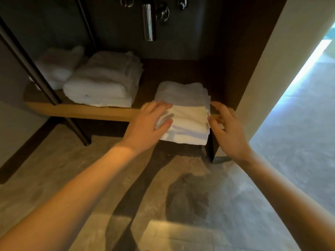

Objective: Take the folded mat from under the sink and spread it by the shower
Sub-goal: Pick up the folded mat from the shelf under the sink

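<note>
A folded white mat (186,113) lies on the low wooden shelf (81,112) under the sink, its front half sticking out past the shelf's edge. My left hand (150,124) clasps the mat's left front corner, fingers on top and thumb around the edge. My right hand (224,127) is at the mat's right side with fingers spread, fingertips touching its edge; no grip shows there.
Two stacks of folded white towels (103,82) sit on the shelf to the left. A dark metal post (45,84) slants down to the floor at left. Chrome drain pipe (149,22) hangs above. A beige wall (268,69) closes the right side, with stone floor (199,205) below.
</note>
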`<action>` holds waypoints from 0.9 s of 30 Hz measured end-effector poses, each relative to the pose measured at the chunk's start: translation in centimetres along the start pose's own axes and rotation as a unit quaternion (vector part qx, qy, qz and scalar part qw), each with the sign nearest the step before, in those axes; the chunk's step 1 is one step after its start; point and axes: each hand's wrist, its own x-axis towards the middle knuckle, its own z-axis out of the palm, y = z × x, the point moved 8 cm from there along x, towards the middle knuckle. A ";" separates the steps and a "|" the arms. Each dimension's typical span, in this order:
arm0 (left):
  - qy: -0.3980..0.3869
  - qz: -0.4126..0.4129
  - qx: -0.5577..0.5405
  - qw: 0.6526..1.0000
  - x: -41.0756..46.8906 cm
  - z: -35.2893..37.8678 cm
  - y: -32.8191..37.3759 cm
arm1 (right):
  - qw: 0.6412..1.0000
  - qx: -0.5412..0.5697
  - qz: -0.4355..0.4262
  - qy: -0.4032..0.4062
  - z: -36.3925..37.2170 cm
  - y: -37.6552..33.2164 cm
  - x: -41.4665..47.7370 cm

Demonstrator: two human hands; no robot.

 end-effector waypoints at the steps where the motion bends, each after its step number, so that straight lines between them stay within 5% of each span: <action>1: 0.005 -0.013 -0.012 1.000 0.9 0.5 -0.8 | 1.000 0.009 0.012 -0.020 0.7 0.4 1.0; 10: 0.013 -0.205 -0.151 0.967 1.4 6.5 -6.8 | 0.991 0.074 0.098 -0.045 5.6 2.9 1.8; 27: 0.074 -0.196 -0.221 0.952 -5.5 7.3 -4.8 | 0.971 0.199 0.116 -0.060 6.2 2.8 -4.9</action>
